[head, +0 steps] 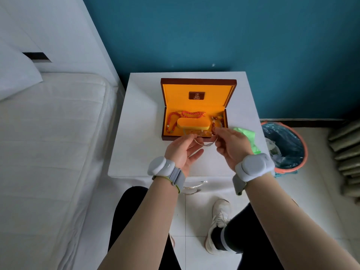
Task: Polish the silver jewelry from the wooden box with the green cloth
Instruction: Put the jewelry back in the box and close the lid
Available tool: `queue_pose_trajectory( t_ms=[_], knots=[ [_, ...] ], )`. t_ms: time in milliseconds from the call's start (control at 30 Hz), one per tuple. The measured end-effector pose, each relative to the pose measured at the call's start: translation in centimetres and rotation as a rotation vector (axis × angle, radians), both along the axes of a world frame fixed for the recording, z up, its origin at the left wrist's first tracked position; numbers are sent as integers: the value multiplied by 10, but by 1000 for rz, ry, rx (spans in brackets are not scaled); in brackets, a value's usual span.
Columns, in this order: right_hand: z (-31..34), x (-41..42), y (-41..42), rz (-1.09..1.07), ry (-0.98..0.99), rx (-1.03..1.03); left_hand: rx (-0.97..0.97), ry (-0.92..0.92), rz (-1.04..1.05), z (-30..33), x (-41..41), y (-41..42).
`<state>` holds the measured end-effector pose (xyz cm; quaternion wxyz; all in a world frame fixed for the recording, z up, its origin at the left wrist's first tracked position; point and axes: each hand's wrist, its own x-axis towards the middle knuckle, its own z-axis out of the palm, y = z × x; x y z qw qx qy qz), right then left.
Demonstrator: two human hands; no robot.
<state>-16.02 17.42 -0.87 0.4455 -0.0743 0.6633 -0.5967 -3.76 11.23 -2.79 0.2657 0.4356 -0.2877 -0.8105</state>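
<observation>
Both hands, left hand (182, 151) and right hand (231, 146), are pinching the thin silver bangle (204, 143) just in front of the open wooden box (194, 121), the green cloth (248, 136) lying untouched behind, so a loosening pinch is risking it dropping off the table (140, 121).

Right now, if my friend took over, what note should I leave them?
Left hand and right hand each pinch one side of the silver bangle, held just in front of the open wooden box.
Green cloth lies on the white table, right of the box, behind the right hand.
Done: bangle is out.
Left: pick up cloth, polish it. Red bead strings remain inside.
</observation>
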Motion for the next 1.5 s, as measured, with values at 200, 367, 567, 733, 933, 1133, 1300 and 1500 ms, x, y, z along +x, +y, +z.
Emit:
queue_pose_trajectory(
  t_ms=[200, 367, 567, 733, 933, 1133, 1300, 1500],
  knots=[
    [1, -24, -32, 68, 123, 158, -30, -278, -80, 2, -21, -38],
    [-2, -37, -49, 253, 374, 311, -504, -511, -170, 4, -18, -45],
    [-10, -49, -57, 332, 580, 404, -490, -564, -257, 1, -27, -50],
    [-13, -53, -61, 400, 733, 539, -492, -694, -376, 0, -35, -56],
    [-13, -51, -60, 475, 875, 603, -537, -810, -349, -2, -42, -57],
    [-10, -50, -50, 380, 1026, 507, -749, -915, -357, 3, -35, -54],
    [15, -43, -46, 187, 1297, 57, -992, -936, -161, 2, -4, -40],
    [42, -33, -66, 196, 1605, -130, -1175, -1036, -253, -18, 20, -43]
  ],
)
